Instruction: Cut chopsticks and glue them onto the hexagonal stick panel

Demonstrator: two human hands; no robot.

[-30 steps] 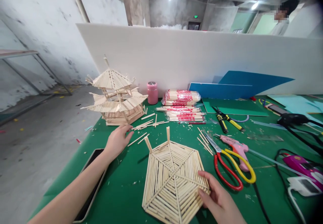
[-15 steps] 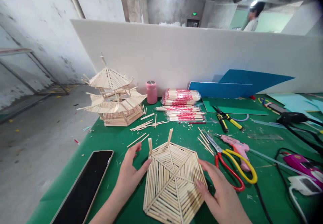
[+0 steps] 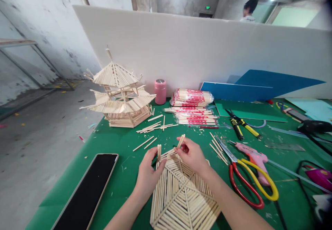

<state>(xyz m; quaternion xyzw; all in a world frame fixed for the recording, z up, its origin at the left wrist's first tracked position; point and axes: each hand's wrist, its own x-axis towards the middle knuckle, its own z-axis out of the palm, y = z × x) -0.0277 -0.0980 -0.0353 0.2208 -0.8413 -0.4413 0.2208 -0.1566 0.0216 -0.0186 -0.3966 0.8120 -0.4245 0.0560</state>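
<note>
A many-sided panel of wooden sticks [image 3: 178,202] lies on the green table, its strips divided by crossing spokes. Two short stick posts rise from its far edge. My left hand [image 3: 150,169] has thumb and fingers closed around the left post [image 3: 159,150] at that corner. At the other far corner, my right hand [image 3: 193,155] pinches the right post [image 3: 182,140], which leans to the right; the forearm crosses over the panel's right side and hides part of it.
A stick-built pagoda [image 3: 119,95], a pink flask [image 3: 160,92] and bagged sticks [image 3: 192,107] stand behind. Loose sticks [image 3: 155,128] lie before them. At left is a phone [image 3: 88,188]; at right are scissors [image 3: 246,174], a glue gun [image 3: 255,157] and pliers [image 3: 242,123].
My right hand has moved from the panel's right edge up to the far right post and pinches it. My left hand has closed in on the left post. The view has shifted slightly.
</note>
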